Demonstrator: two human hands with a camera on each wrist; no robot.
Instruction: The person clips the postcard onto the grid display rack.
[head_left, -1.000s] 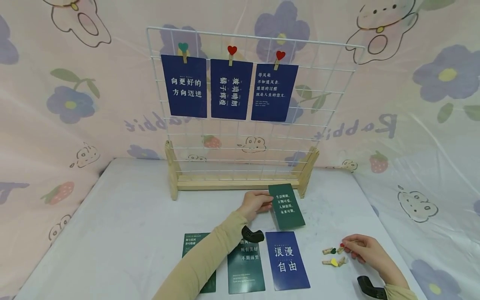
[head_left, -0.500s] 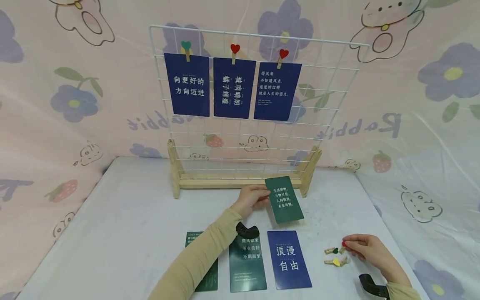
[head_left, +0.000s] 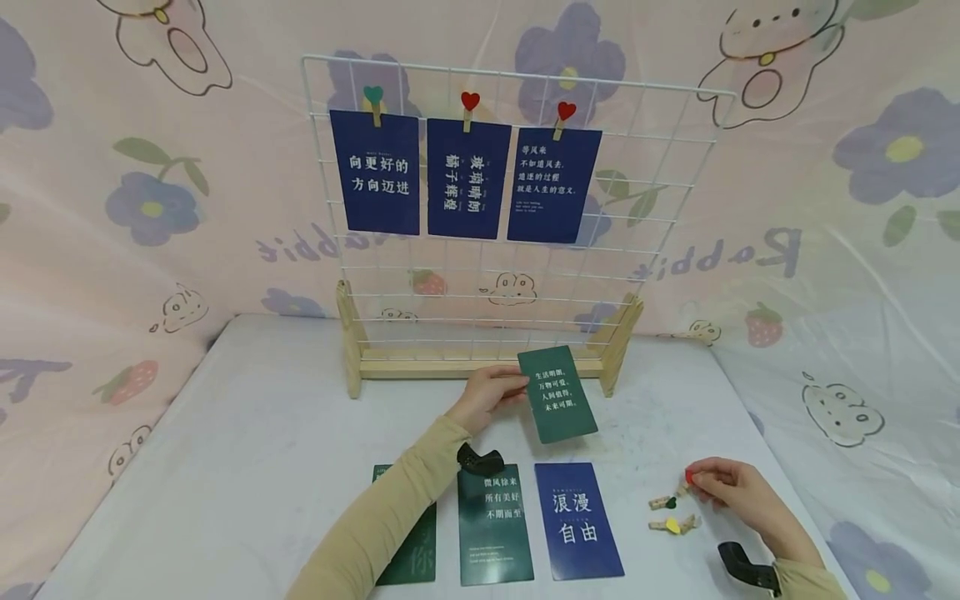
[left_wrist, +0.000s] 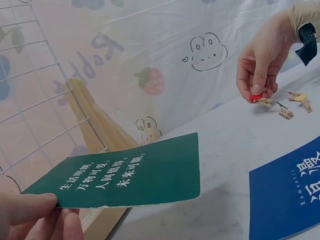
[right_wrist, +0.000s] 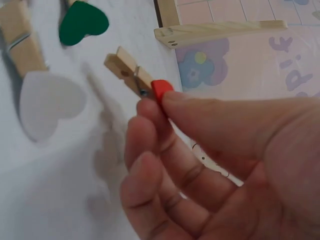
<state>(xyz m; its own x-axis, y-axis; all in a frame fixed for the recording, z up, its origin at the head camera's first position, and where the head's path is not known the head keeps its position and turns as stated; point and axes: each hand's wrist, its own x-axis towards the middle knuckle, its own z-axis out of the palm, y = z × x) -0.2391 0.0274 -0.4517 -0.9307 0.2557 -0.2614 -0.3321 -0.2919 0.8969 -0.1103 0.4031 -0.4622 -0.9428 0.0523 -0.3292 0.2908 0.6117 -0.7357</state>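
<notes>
My left hand (head_left: 487, 398) pinches a green card (head_left: 557, 396) with white writing by its left edge, held tilted above the table in front of the rack's wooden base. Between thumb and fingertips, my right hand (head_left: 738, 496) grips a small wooden clothespin (right_wrist: 131, 75) with a red heart on it. In the right wrist view the clothespin is lifted off the white cloth. Beside that hand lie clothespins with a green heart (head_left: 671, 502) and a yellow heart (head_left: 672, 525). A white wire grid rack (head_left: 480, 279) stands behind, with three blue cards (head_left: 468, 179) clipped along its upper part.
In front lie a blue card (head_left: 578, 521), a green card (head_left: 496, 529) and another green card (head_left: 411, 550), partly covered by my left sleeve. The rack's wooden base (head_left: 480, 368) stands at the back of the white-covered table. A patterned cloth (head_left: 825, 317) hangs behind.
My left hand has drawn the green card a little left and upward. My right hand has lifted the red-heart clothespin slightly away from the other clothespins.
</notes>
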